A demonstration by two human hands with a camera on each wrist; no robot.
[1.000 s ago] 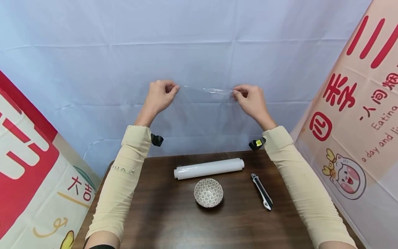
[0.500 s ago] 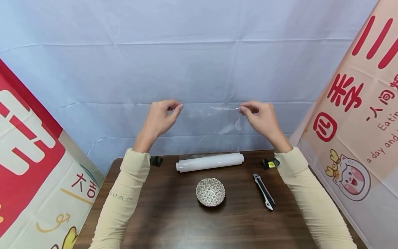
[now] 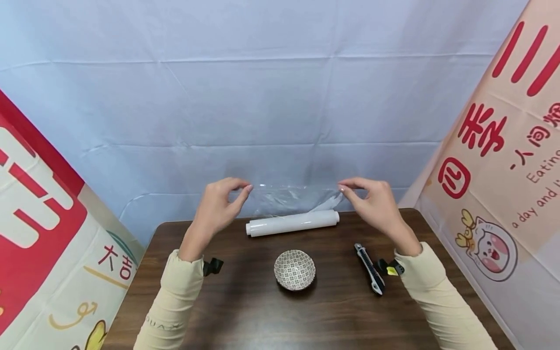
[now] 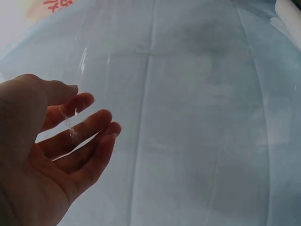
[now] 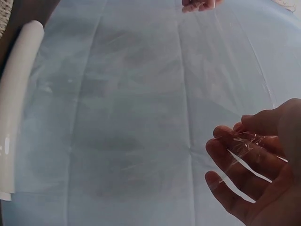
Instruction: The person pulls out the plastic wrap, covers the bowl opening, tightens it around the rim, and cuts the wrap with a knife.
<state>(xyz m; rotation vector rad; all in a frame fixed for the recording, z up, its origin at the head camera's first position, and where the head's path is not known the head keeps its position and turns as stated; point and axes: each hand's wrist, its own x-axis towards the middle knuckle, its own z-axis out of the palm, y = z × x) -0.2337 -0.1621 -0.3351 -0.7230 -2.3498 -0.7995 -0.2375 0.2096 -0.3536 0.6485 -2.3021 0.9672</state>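
Pale cloth backdrop (image 3: 245,97) up top, brown table (image 3: 236,306) at frame bottom. Left hand (image 3: 216,204), left of center, and right hand (image 3: 377,204), right of center, each pinch clear plastic wrap (image 3: 290,197), stretched between them mid-frame. Roll (image 3: 292,223) just below, bowl (image 3: 295,270) under that, cutter (image 3: 369,269) lower right.

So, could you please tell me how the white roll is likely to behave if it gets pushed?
The white roll would probably roll, being a cylinder lying on its side on the table. Its glossy surface hints that it may be slippery to grip. It looks straight and unbent, so it will likely stay stiff.
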